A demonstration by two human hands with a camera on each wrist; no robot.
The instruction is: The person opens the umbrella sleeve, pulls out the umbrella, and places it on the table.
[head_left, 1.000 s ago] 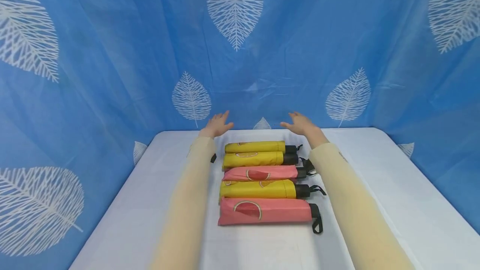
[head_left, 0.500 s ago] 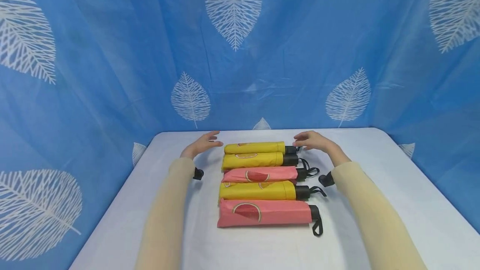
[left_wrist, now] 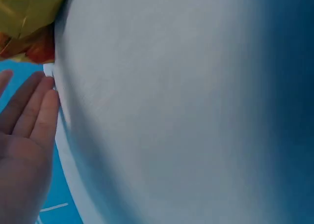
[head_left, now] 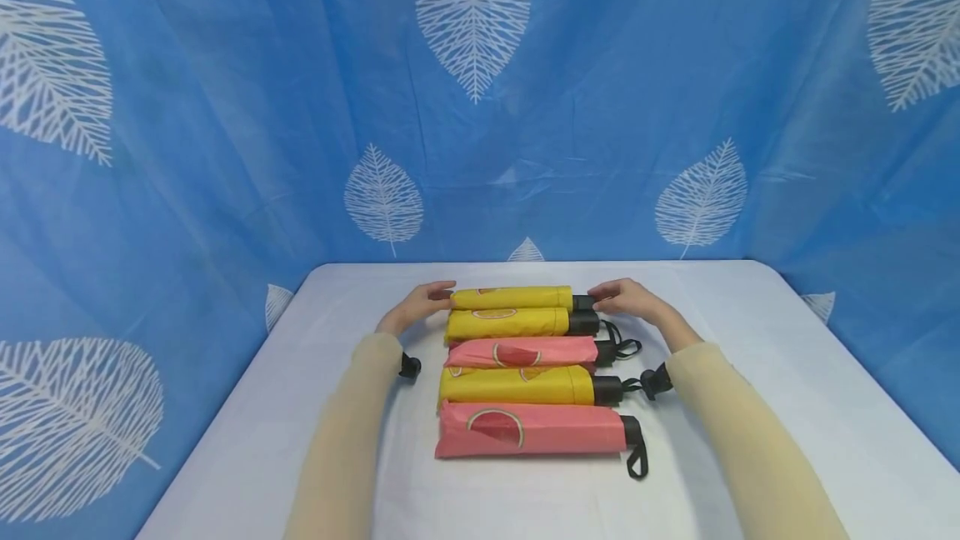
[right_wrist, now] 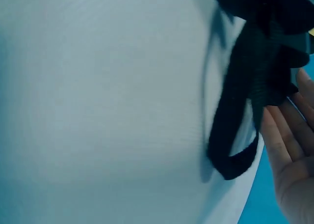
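Near the worktop's far edge, the left hand and right hand, fingers extended, flank the farthest umbrella; whether they touch it, I cannot tell.

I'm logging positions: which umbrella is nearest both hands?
The rearmost yellow umbrella: left hand and right hand flank its ends; the other four umbrellas lie in front.

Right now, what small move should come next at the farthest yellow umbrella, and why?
I'd probably bring the left grip and right grip gently inward: they sit at opposite ends of the farthest yellow umbrella, the right by its black handle, and neither looks wrapped round it.
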